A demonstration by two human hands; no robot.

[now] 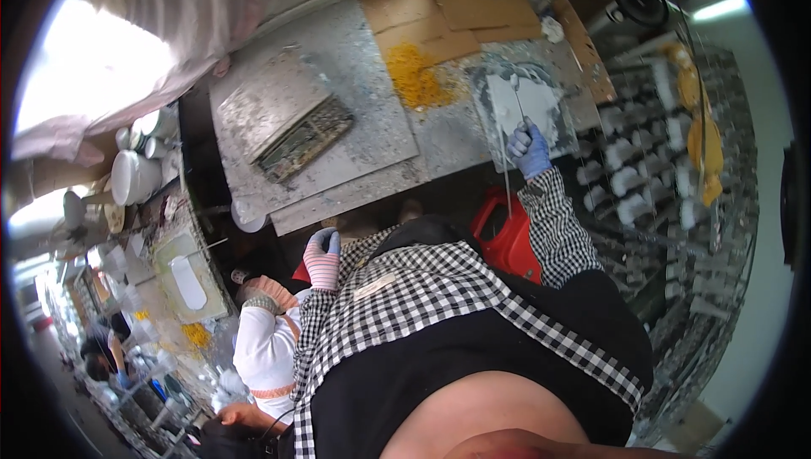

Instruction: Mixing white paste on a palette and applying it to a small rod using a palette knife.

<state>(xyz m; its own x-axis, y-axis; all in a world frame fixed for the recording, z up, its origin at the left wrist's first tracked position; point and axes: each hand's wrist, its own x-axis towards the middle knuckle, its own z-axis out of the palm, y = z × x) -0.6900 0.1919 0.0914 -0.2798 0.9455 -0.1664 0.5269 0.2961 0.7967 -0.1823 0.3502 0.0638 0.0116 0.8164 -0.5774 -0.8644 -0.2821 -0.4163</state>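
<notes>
Head view: the right hand holds a thin rod over white material on the bench; I cannot tell the grip of the left hand.

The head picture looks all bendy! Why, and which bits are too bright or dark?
In the head view, the fisheye lens bends straight edges toward the rim; white glare beside the curtain, upper left; a bright strip light, upper right; deep shadow below the table.

The right hand hides part of a thin tool, the checked sleeve part of a red stool; far-left clutter blurs.
</notes>
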